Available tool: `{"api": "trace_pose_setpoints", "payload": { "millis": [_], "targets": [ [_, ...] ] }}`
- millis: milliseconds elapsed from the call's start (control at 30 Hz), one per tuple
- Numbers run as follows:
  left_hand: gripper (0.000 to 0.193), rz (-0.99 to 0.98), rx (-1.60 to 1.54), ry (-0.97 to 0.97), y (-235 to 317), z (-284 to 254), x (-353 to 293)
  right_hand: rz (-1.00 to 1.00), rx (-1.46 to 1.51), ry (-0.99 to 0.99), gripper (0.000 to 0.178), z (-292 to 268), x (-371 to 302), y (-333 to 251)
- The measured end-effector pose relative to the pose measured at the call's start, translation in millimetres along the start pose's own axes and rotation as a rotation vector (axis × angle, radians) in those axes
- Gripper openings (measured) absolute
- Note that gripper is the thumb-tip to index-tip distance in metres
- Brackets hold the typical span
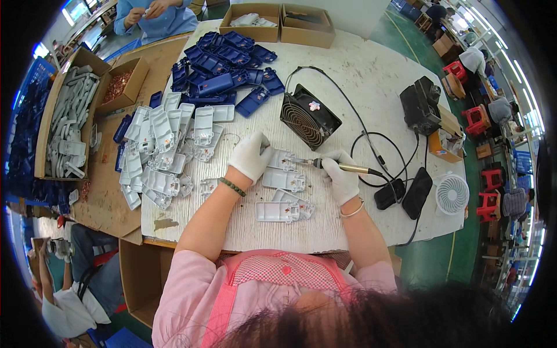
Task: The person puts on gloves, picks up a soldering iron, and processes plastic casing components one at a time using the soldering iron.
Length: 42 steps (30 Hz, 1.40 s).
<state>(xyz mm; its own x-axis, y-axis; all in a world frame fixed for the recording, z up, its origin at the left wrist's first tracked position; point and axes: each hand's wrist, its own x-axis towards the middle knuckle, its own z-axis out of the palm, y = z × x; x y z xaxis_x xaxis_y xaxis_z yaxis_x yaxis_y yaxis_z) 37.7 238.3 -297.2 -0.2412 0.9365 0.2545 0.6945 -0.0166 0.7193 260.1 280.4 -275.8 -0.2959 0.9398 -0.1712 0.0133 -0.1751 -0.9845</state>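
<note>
My right hand, in a white glove, is wrapped around a soldering iron with a brass-coloured handle. Its tip points left and reaches the end of a light grey plastic housing. At that housing's left side is my gloved left hand, fingers closed; whatever they pinch is too small to make out. A thin wire loops just beyond this hand. Below the worked housing lie more grey housings, one overlapping another nearest me.
Grey housings and dark blue housings are heaped at left. A black-framed fan stands ahead, with the iron's cable behind it. At right are a black box-shaped device, a phone and a small white fan. Another person sits across.
</note>
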Motion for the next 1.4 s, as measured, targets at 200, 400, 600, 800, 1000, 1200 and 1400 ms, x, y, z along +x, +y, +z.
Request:
{"api": "trace_pose_setpoints", "payload": {
  "millis": [200, 400, 600, 800, 1000, 1200, 1400],
  "targets": [
    [0.015, -0.030, 0.049, -0.003, -8.2, -1.6, -2.6, -0.065, -0.212, -0.004, 0.015, 2.1, 2.1, 10.6],
    [0.011, 0.000, -0.001, 0.048, -3.3, 16.4, 1.3, 0.045, 0.144, 0.044, 0.015, -13.7, 6.1, 23.7],
    [0.010, -0.031, -0.061, 0.064, -0.6, 16.4, -1.1, 0.001, 0.172, 0.105, 0.019, -20.4, 12.4, 34.1],
    [0.009, 0.028, 0.003, 0.065, -20.5, 16.2, -2.9, -0.005, 0.001, -0.013, 0.020, -4.7, 10.1, 31.4],
    [0.010, 0.085, -0.028, 0.070, -7.4, 5.2, -0.2, -0.099, -0.052, -0.034, 0.010, 1.4, 0.6, 3.9],
    [0.013, 0.056, -0.029, 0.011, 2.4, -0.4, -0.9, -0.069, -0.053, -0.068, 0.008, 0.2, -2.7, 1.1],
    [0.012, 0.003, -0.045, -0.028, 1.8, -2.2, -2.8, -0.054, 0.039, -0.031, 0.007, -0.8, 1.1, 9.5]
  ]
}}
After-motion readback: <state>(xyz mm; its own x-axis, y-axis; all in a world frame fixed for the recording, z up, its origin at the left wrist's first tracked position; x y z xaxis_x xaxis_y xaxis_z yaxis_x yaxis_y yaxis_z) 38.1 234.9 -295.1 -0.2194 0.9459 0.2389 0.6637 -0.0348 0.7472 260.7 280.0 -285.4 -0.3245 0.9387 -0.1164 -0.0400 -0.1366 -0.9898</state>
